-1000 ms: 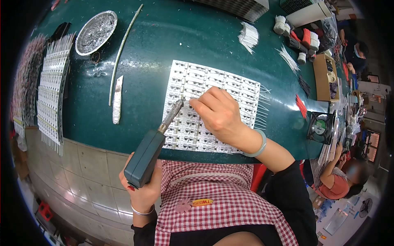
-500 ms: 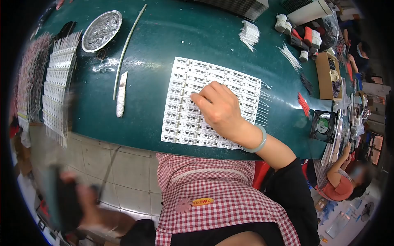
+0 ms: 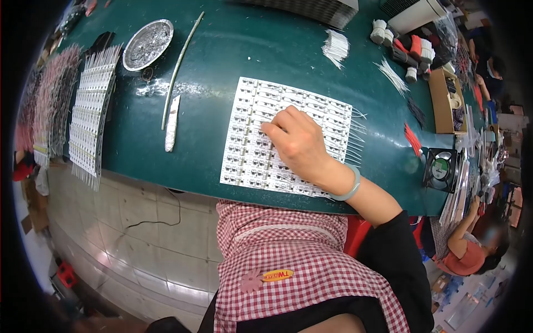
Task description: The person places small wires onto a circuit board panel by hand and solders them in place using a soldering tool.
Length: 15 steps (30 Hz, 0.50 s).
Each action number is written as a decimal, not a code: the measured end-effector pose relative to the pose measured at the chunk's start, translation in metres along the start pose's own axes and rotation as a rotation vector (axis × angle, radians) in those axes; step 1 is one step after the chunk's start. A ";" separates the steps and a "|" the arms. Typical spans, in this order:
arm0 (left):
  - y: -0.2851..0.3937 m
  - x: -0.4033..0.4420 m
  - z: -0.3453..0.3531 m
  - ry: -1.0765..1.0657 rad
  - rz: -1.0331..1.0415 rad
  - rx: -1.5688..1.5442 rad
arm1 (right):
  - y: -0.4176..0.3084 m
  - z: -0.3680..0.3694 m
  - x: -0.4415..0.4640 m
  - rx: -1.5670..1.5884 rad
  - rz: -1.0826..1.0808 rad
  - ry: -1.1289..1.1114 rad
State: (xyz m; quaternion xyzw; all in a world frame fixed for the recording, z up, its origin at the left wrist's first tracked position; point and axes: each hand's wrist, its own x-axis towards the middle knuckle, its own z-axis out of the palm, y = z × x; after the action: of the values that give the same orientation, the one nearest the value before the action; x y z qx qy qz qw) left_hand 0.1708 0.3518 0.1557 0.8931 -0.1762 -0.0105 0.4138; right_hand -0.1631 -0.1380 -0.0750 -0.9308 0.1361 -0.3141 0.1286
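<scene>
My right hand point(image 3: 300, 140) rests palm down on a white sheet of circuit boards point(image 3: 235, 145) with rows of small dark parts. Its fingers are curled and the thumb is bent against them. Whatever they may pinch is hidden. A pale bangle point(image 3: 351, 186) circles the wrist. Thin white wires point(image 3: 356, 145) stick out from the sheet's right edge. Only a dark sleeve point(image 3: 167, 325) of my left arm shows at the bottom edge, and the left hand is out of sight.
Left on the green table point(image 3: 205, 111) are a foil-like bowl point(image 3: 149, 45), a long thin rod point(image 3: 182, 69), a white wrapped strip point(image 3: 172, 125) and wired board panels point(image 3: 91, 114). To the right are wire bundles point(image 3: 336, 48), a cardboard box point(image 3: 441, 102), a fan point(image 3: 440, 168) and a seated person point(image 3: 465, 252).
My left hand, blurred with a dark thing in it at lower left, has dropped out of view. The view has shifted slightly. My right hand keeps its place on the sheet.
</scene>
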 end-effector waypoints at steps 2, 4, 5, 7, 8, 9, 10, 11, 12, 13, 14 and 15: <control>0.017 -0.024 0.064 -0.134 -0.011 -0.295 | 0.000 -0.014 -0.003 -0.009 0.035 -0.028; 0.039 -0.066 0.161 -0.191 -0.050 -0.488 | -0.005 -0.029 -0.002 -0.001 0.061 -0.043; 0.052 -0.089 0.216 -0.211 -0.074 -0.574 | -0.009 -0.036 -0.001 0.012 0.073 -0.044; 0.052 -0.120 0.261 -0.234 -0.253 -0.609 | -0.013 -0.037 0.001 0.039 0.084 -0.042; 0.061 -0.127 0.275 -0.302 -0.258 -0.569 | -0.015 -0.032 0.003 0.052 0.081 -0.039; 0.065 -0.133 0.285 -0.362 -0.278 -0.549 | -0.016 -0.029 0.004 0.065 0.078 -0.036; 0.066 -0.139 0.294 -0.393 -0.297 -0.507 | -0.016 -0.024 0.003 0.063 0.081 -0.035; 0.070 -0.144 0.305 -0.379 -0.228 -0.488 | -0.015 -0.018 0.002 0.064 0.083 -0.035; 0.071 -0.147 0.313 -0.363 -0.161 -0.466 | -0.014 -0.013 0.002 0.067 0.084 -0.034; 0.069 -0.149 0.316 -0.378 -0.097 -0.423 | -0.013 -0.010 0.001 0.069 0.081 -0.032; 0.066 -0.151 0.319 -0.394 -0.034 -0.380 | -0.012 -0.007 -0.001 0.070 0.080 -0.031; 0.066 -0.152 0.321 -0.411 0.030 -0.338 | -0.011 -0.006 -0.002 0.070 0.080 -0.029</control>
State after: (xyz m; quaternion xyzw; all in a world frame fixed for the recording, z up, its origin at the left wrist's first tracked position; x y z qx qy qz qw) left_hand -0.0442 0.1256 -0.0258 0.7876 -0.2654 -0.2150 0.5128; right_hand -0.1660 -0.1280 -0.0680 -0.9240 0.1602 -0.2997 0.1756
